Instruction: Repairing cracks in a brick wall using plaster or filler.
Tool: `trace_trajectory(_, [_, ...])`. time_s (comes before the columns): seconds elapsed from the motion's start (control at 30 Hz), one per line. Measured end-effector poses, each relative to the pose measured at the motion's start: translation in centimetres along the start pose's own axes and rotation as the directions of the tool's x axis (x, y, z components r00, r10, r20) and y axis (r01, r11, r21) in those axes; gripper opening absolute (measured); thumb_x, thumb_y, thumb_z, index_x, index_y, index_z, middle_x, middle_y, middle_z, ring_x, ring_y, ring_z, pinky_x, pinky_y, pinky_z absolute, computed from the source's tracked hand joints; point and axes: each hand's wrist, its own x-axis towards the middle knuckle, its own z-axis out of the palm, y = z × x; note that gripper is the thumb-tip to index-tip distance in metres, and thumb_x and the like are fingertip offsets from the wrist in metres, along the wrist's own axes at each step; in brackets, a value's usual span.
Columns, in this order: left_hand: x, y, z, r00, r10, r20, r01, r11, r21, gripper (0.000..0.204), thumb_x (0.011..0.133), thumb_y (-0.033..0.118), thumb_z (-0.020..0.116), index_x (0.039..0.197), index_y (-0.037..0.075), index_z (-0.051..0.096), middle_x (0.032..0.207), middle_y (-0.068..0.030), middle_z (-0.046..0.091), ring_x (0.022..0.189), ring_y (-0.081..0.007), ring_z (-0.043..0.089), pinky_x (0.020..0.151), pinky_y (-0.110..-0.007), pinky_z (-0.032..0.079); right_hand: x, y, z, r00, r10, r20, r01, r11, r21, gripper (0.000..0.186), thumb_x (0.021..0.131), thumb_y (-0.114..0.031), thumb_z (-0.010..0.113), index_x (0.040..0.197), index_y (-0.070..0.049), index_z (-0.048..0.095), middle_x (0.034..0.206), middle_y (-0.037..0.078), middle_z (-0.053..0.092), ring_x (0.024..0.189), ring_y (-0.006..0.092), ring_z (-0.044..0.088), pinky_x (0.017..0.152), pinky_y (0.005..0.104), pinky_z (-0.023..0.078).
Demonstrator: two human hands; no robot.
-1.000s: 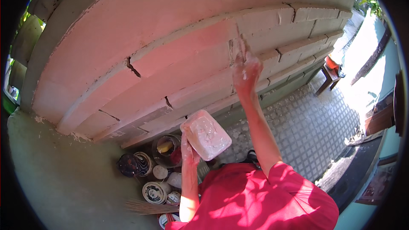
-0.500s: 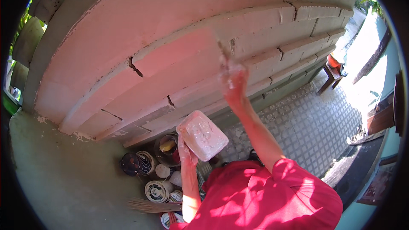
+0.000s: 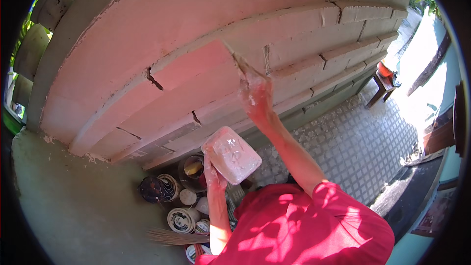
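My right hand (image 3: 256, 94) is closed around a paintbrush (image 3: 237, 62), its tip against a block face of the wall (image 3: 171, 71). Paint smears cover the fingers. Wet-looking, brighter pink spreads left from the brush, between a dark crack and the brush tip. Lower down, my left hand (image 3: 213, 175) grips a pale, round-cornered tub (image 3: 234, 155) by its left side; whitish-pink paint shows on it. The tub stays away from the wall, below the brush.
Paint cans (image 3: 181, 220), a dark pot (image 3: 194, 167) and a twig broom (image 3: 176, 237) crowd the floor left of my left forearm. Patterned tiles (image 3: 343, 122) run along the wall's foot to a small wooden stool (image 3: 380, 88) at the far right.
My right hand has moved left and slightly down with the brush, and it shows less motion blur now. The tub in my left hand has shifted very slightly.
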Motion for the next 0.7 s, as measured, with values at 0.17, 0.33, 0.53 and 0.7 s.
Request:
trace_trajectory(0.17, [-0.7, 0.0, 1.1, 1.0, 0.016, -0.005, -0.015, 1.0, 0.01, 0.051, 0.096, 0.041, 0.048, 0.136, 0.01, 0.043, 0.132, -0.0075, 0.051, 0.119, -0.0259, 0.051, 0.102, -0.042, 0.043, 6.2, 0.1, -6.1, 0.969, 0.244, -0.041, -0.247, 0.937, -0.249, 0.03, 0.077, -0.002, 0.052, 0.104, -0.001, 0.065, 0.077, 0.024, 0.062, 0.067, 0.0404, 0.061, 0.063, 0.0443, 0.048])
trace_trajectory(0.33, [-0.9, -0.2, 1.0, 1.0, 0.004, -0.013, -0.003, 1.0, 0.014, 0.05, 0.096, 0.04, 0.047, 0.136, 0.01, 0.043, 0.132, -0.0079, 0.051, 0.12, -0.0258, 0.051, 0.102, -0.042, 0.042, 9.1, 1.1, -7.7, 0.985, 0.06, 0.164, 0.025, 0.882, -0.47, 0.02, 0.076, -0.004, 0.055, 0.093, -0.002, 0.063, 0.075, 0.023, 0.062, 0.07, 0.0406, 0.061, 0.065, 0.0469, 0.048])
trace_trajectory(0.53, [-0.3, -0.5, 0.9, 0.999, -0.029, -0.015, 0.029, 0.999, 0.018, 0.051, 0.097, 0.04, 0.045, 0.137, 0.009, 0.041, 0.133, -0.0083, 0.05, 0.12, -0.0271, 0.05, 0.103, -0.043, 0.041, 7.5, -1.2, -5.7, 0.961, -0.206, 0.186, 0.275, 0.792, -0.545, 0.019, 0.076, -0.006, 0.055, 0.093, -0.002, 0.064, 0.075, 0.022, 0.062, 0.071, 0.0413, 0.06, 0.066, 0.0475, 0.049])
trace_trajectory(0.7, [0.1, -0.2, 1.1, 1.0, -0.025, -0.005, 0.025, 1.0, -0.016, 0.052, 0.097, 0.042, 0.044, 0.137, 0.009, 0.041, 0.134, -0.0087, 0.05, 0.12, -0.0274, 0.05, 0.103, -0.043, 0.041, 6.5, 0.9, -7.5, 0.995, -0.041, 0.095, 0.072, 0.936, -0.346, 0.03, 0.079, -0.005, 0.053, 0.108, -0.003, 0.063, 0.086, 0.024, 0.063, 0.076, 0.0408, 0.062, 0.068, 0.0444, 0.05])
